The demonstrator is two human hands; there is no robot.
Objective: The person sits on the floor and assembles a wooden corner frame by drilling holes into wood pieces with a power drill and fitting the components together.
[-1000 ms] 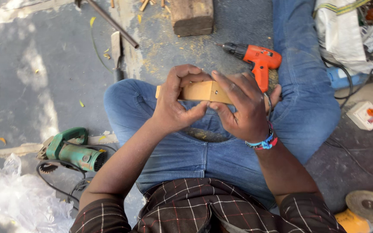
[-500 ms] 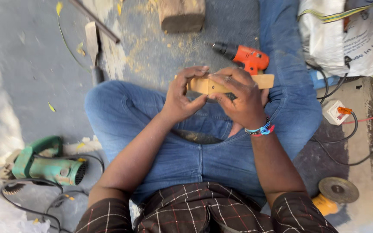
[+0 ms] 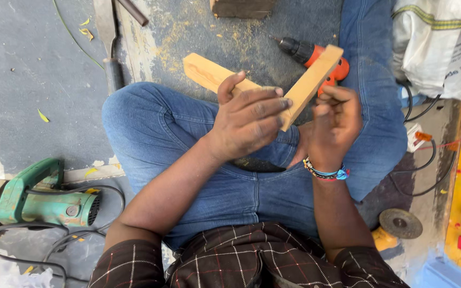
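Left hand (image 3: 249,120) clamps two wooden strips (image 3: 309,80) into a V; right hand (image 3: 333,120) pinches the upper strip's edge, steadying it over the lap.

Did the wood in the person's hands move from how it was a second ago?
Yes. The wood pieces now stand apart in a V. Against the orange drill on the floor, one strip's end now rises over the drill, with the left hand and right hand gripping them.
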